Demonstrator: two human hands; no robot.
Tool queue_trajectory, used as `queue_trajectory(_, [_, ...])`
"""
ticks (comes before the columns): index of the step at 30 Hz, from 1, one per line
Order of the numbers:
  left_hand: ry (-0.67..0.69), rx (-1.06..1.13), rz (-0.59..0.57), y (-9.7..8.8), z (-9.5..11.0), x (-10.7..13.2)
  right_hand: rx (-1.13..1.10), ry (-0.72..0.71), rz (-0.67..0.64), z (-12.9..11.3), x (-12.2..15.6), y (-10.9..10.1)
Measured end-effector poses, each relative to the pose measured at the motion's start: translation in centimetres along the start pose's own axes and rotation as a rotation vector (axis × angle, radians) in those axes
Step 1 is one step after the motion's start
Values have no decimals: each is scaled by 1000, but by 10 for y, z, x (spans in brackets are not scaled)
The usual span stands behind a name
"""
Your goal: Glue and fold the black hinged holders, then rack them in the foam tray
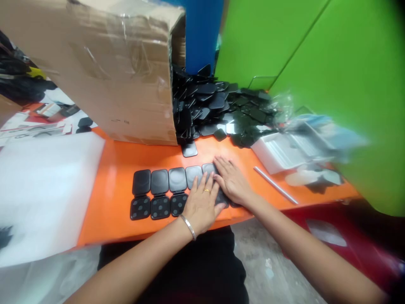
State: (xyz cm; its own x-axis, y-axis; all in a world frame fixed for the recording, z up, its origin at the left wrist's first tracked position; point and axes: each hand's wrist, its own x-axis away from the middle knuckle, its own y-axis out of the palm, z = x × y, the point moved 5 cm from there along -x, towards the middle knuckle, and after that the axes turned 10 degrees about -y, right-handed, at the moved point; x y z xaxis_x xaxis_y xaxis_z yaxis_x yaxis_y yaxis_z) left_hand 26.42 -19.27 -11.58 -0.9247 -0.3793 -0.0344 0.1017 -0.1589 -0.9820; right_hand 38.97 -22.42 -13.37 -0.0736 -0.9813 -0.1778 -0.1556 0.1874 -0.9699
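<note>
Several open black hinged square cases lie side by side on the orange table. Their upper halves, such as the smooth black lid (159,181), form a back row. The front row holds halves with grey round spots, such as the spotted black half (160,207). My left hand (202,202) lies flat over the middle of the rows, fingers stretched out and touching the cases. Beside it, my right hand (232,179) rests flat on the right end, its thumb close to the left fingers. Both hands hide the cases under them.
A large cardboard box (126,84) stands behind left. A heap of black square pieces (218,101) spills from beside it, with a single black piece (190,149) in front. To the right are a white tray (272,154) and a grey rod (275,185). White foam sheet (47,190) covers the left.
</note>
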Motion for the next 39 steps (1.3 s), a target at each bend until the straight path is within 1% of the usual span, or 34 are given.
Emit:
queue_trajectory(4, [-24,-4,-35,-1,0,0,-5,-3,-12,3,1,3])
queue_trajectory(8, [-32,8,-19,-1,0,-1,-26,2,12,4,0,2])
queue_trajectory(11, [-32,36,-8,1,0,0,-21,-27,22,2,1,4])
queue_trajectory(13, [-18,68,2,-1,-1,2,-16,-36,22,6,2,6])
queue_trajectory(14, [-12,89,15,-5,-3,4,-17,-34,22,9,3,6])
queue_trajectory(16, [-13,128,58,-20,-13,14,-35,-35,6,14,5,5])
queue_trajectory(18, [-46,149,110,-40,-36,29,-49,-34,-11,13,4,0])
queue_trajectory(20, [-125,148,146,-58,-69,48,-36,-45,-18,-2,0,-8])
queue_trajectory(22, [-250,129,158,-67,-108,69,-12,-99,-29,-32,-9,-15])
queue_trajectory(24, [-346,104,145,-66,-141,86,-14,-210,-62,-74,-22,-15])
queue_trajectory(26, [-373,86,94,-55,-162,99,-37,-283,-66,-111,-36,-10])
queue_trajectory(28, [-355,69,51,-41,-170,106,-64,-317,-75,-137,-48,0])
queue_trajectory(29, [-343,58,45,-35,-171,108,-76,-321,-73,-145,-53,4])
queue_trajectory(31, [-324,34,69,-29,-170,110,-92,-307,-78,-152,-58,11])
queue_trajectory(33, [-307,20,108,-26,-169,112,-97,-280,-87,-152,-60,13])
queue_trajectory(36, [-271,15,158,-24,-171,113,-83,-245,-94,-152,-59,6])
queue_trajectory(39, [-236,17,203,-18,-175,113,-30,-254,-70,-155,-56,-9])
